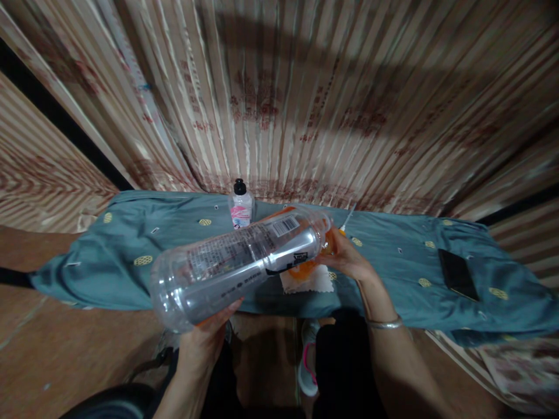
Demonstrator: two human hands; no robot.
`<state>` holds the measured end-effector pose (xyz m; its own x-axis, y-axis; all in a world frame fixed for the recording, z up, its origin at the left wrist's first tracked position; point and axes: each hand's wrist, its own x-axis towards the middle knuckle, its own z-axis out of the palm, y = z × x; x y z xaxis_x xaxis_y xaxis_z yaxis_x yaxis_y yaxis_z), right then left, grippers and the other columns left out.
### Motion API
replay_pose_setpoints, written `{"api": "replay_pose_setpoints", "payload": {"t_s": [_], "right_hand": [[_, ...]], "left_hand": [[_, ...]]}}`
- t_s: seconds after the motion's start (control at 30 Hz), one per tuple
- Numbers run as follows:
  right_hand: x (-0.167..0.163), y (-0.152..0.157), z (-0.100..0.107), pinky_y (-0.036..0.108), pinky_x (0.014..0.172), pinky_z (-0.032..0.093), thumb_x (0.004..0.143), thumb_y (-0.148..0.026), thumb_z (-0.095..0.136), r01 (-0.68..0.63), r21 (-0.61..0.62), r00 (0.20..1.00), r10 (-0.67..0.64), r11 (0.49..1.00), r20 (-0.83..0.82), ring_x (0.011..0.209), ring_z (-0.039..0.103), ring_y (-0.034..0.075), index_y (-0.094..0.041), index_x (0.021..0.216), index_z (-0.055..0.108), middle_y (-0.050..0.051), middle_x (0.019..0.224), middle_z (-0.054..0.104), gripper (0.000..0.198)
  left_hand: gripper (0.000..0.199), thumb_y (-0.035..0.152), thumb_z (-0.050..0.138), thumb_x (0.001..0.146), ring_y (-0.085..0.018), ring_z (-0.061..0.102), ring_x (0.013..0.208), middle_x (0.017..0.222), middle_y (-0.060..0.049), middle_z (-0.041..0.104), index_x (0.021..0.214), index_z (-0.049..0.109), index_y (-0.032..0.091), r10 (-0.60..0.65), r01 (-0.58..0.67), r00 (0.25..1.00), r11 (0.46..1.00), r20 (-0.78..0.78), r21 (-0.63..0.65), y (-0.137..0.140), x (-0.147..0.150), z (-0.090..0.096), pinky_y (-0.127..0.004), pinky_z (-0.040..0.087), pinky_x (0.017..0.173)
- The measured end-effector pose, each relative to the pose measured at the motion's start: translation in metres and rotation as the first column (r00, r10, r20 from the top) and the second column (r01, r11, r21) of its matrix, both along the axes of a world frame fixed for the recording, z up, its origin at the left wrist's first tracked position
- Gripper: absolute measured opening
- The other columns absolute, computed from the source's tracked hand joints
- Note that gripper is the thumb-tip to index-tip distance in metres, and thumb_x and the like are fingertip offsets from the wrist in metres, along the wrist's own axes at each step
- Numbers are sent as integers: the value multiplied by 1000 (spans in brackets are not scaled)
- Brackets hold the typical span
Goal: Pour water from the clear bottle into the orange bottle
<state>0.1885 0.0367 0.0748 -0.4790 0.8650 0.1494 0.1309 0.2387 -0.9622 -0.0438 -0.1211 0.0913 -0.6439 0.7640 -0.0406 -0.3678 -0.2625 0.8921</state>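
Over teal cloth, hands clasping bottle

We see a clear plastic bottle with a white barcode label, above a teal cloth dotted with yellow oval motifs. A small clear bottle has a black cap and pink-and-white label. The striped beige curtain bears faded red print. A flat black phone lies on the teal.

Held lying above the cloth-covered bench: large plastic bottle, base in left hand, neck at right hand. Behind it, at the bench's far edge, small capped bottle. Beneath the neck, a napkin. Far right, phone.
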Motion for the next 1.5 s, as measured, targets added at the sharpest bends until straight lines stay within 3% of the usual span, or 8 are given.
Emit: {"api": "replay_pose_setpoints", "payload": {"t_s": [0.6,0.97,1.17,1.3,1.5], "right_hand": [[0,-1,3,43,117,37,66,-30,86,-9,-7,1000,10,1000,4,133,52,26,-31,142,48,3,140,60,86],[0,-1,3,44,118,35,66,-30,87,-8,-11,1000,8,1000,-5,135,50,27,-32,139,51,3,139,59,82],[-1,-1,3,44,118,35,67,-30,86,-20,20,1000,20,1000,-2,133,51,27,-32,141,49,3,136,61,83],[0,0,3,44,119,34,67,-28,86,-34,5,999,34,999,-12,135,50,27,-32,143,47,3,140,59,85],[1,1,1,45,120,32,66,-27,87,-18,3,1000,18,1000,0,135,49,27,-32,145,45,4,140,58,90]], "left_hand": [[78,24,97,38,-12,62,58,66,6,67,111,68,27,-8,8,1000,1000,24,-14,0,-1,-3,-20,56,61],[72,21,95,42,-13,64,60,69,5,68,108,70,27,-27,27,999,1000,20,6,-1,-3,-6,-22,57,62],[84,28,98,30,-12,60,52,61,6,66,110,70,27,26,-24,999,999,45,-40,1,1,2,-20,55,56],[79,25,97,37,-13,60,54,63,6,66,111,70,28,4,-4,1000,1000,25,-16,0,0,-2,-22,55,57],[62,26,96,34,-12,61,53,61,6,67,90,71,23,35,-34,999,999,34,-27,2,1,-1,-20,56,58]]}}
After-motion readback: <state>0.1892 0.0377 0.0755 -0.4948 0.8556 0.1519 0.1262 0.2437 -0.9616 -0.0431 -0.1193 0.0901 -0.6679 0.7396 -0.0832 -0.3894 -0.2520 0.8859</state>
